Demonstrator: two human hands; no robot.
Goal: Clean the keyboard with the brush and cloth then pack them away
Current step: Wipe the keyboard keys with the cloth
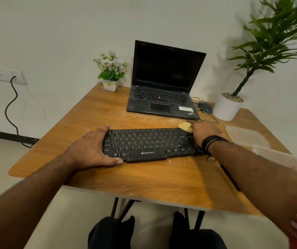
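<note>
Yellow cloth (185, 127) bunched at the far right corner of the black Zebronics keyboard (149, 143), under the right hand (204, 133). Right fingers hidden behind the back of the hand; whether curled round the cloth or pressing flat, impossible to tell. Left hand (92, 150) spread flat against the keyboard's left end, fingers straight and slightly apart, thumb along the near edge, bracing.

Step in hand, by the look of it: wiping the keys with the cloth. To do well: steady bracing from the left end, so no sliding across the wooden desk (108, 112); long strokes row by row from the right corner toward the left; light pressure, enough to lift the pale dust without jamming keys; a fresh fold of cloth once soiled. Pale crumbs on the desk beyond and in front of the keyboard, likely needing a wipe too.

Count: one keyboard, one cloth, two hands. One open laptop (164, 83) behind the keyboard, one mouse (205, 107) behind and to the right. Two plants: a small flower pot (110, 85) behind and left, a tall plant in a white pot (227, 107) behind and right. One clear plastic container (246, 136) right of the keyboard, probably for packing away. A dark thin object near the desk's right edge, possibly the brush, not certain.
</note>
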